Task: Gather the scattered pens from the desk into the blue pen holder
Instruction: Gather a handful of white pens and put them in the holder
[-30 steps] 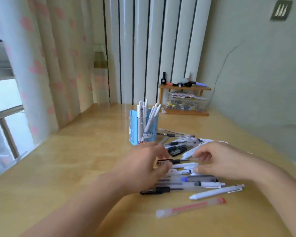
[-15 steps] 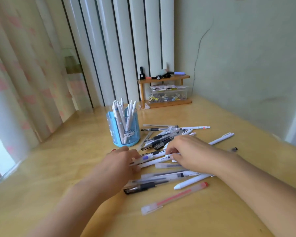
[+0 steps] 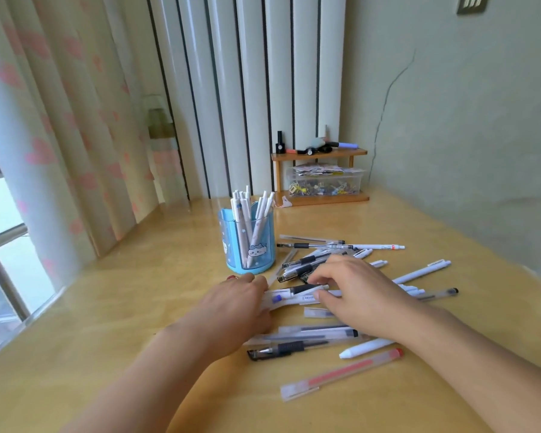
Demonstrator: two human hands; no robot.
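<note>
Reaching over the desk (image 3: 138, 307), both hands lie palm down on the pile of pens (image 3: 310, 339). The left hand (image 3: 235, 310) and right hand (image 3: 359, 295) pinch a white pen (image 3: 294, 299) from each end. The blue pen holder (image 3: 249, 242) stands just behind, with pens inside.

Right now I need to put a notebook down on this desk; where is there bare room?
The desk is bare left of the blue pen holder, toward the curtain, and along the near edge below the red pen. Right of the holder it is crowded: scattered pens lie under both the left hand and right hand.
</note>
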